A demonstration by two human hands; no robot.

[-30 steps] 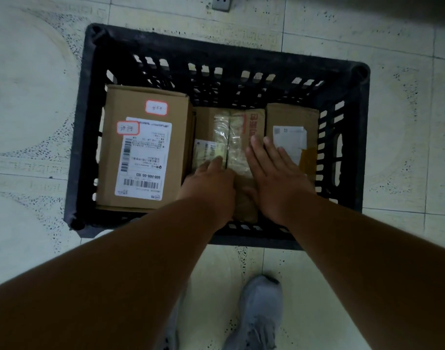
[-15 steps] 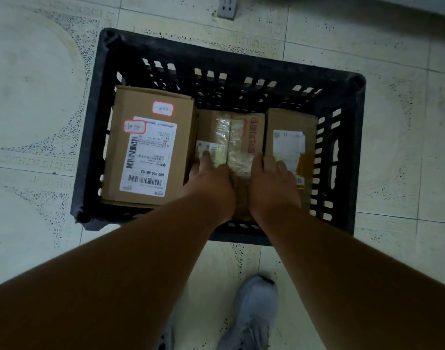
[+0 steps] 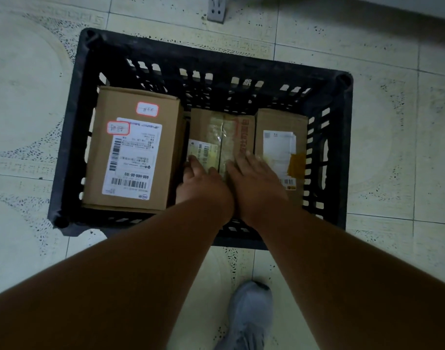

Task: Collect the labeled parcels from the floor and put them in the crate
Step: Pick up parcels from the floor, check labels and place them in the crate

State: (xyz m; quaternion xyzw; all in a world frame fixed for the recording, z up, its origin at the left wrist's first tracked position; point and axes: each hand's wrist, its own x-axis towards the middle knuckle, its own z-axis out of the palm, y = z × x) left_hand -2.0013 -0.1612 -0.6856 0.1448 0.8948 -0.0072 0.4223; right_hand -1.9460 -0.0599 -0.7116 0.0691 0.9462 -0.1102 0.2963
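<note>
While side by side, hands point(image 3: 231, 183) press middle parcel point(image 3: 221, 137).

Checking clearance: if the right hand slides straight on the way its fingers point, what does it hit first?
Probably the crate's slotted far wall; the right hand points along the taped middle parcel, though depth is unclear.

- A pale tiled floor point(image 3: 383, 152) with dark speckled curving patterns and thin grout lines.
- A grey sneaker point(image 3: 249, 317) on the tiles at the bottom edge.
- A small grey two-holed fitting point(image 3: 217, 8) at the top edge.
</note>
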